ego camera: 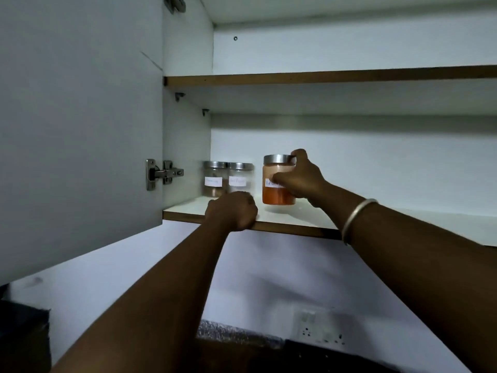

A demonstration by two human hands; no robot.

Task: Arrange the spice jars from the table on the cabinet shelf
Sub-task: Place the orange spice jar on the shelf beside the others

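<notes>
Head view: right hand [299, 179] fingers grasp the orange jar [277, 197], upright on the lower shelf [293, 218] (brown jar [213, 181] and pale jar [240, 179] touching, just left). Left hand [231, 211] clenched, empty, resting on shelf's front edge.

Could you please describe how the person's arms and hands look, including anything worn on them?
No sleeves or gloves show: the left hand and right hand are bare, as are both forearms. A thin silver-coloured bangle circles the right wrist; no rings or watch are visible.

shelf [403, 215] open rightward, two jars [228, 179] block left
</notes>
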